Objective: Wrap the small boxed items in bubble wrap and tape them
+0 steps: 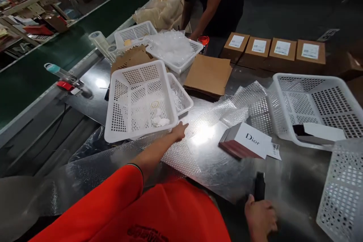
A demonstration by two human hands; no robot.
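Note:
My left hand (179, 132) is at the near right corner of a white plastic basket (113, 136), over a sheet of bubble wrap (181, 157). Its fingers are partly stretched out, and I see nothing held in them. Low on the right, my right hand (261, 215) is closed around a small black handheld tool (259, 186), which points away from me; its exact kind is unclear. Beyond that hand, a white and dark red Dior box (249, 141) lies on the metal table (218, 176), with a labelled slip (275, 151) beside it.
Another white basket (317, 77) stands at right, holding a black and white item. Flat brown cardboard (208, 73) lies mid-table, near several labelled cartons (283, 47). A red tape dispenser (65, 85) sits at left by a green conveyor (93, 19). Across the table stands a co-worker (224, 3).

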